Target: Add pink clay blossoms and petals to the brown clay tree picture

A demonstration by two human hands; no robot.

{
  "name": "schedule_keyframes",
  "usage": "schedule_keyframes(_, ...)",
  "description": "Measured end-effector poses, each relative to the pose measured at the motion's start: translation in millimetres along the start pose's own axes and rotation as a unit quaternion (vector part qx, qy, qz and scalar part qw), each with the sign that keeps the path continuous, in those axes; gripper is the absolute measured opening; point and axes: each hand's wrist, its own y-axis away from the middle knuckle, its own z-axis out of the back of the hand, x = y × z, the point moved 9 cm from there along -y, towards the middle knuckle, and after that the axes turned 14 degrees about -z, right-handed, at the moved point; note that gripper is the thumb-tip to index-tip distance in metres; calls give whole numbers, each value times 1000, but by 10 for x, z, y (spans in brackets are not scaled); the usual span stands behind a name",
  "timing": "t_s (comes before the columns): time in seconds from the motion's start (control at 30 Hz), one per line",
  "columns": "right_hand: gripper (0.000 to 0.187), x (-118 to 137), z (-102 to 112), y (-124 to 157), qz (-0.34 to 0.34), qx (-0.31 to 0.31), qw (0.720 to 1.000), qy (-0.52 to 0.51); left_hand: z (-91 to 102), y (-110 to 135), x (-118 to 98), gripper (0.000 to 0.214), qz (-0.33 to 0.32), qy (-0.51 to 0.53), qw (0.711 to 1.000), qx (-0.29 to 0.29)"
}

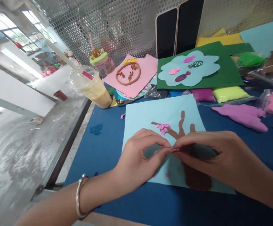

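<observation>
My left hand (148,153) and my right hand (204,150) meet at the fingertips, both pinching one small bit of pink modelling clay (174,149). Beneath them lies a light blue sheet of paper (141,114). On it is a brown clay tree (198,182), its trunk partly hidden behind my right hand. A cluster of pink clay blossoms (164,128) sits on the tree's left branch. Two small pink dots (167,175) show low on the sheet, near my left hand.
A plastic cup with a straw (96,88) stands at the left. Behind the sheet lie a pink card (148,67) and a green card with clay fish (230,73). Bagged clay (230,94) and a loose purple-pink lump (242,116) are at right. Two phones (166,33) lean against perforated metal.
</observation>
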Motion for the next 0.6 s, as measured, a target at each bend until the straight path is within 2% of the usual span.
schedule_keyframes(0.2, 18, 24, 25, -22, -2, 1, 1000, -21, 18, -6, 37, 5, 18, 35, 999, -13)
schedule_keyframes(0.4, 19, 25, 47, -31, -10, -1, 999, -44, 42, 7, 111, 19, 64, 71, 995, -14)
schedule_keyframes(0.6, 20, 24, 80, -36, -9, -14, 999, -47, 81, 6, 184, 17, 80, 108, 990, -30)
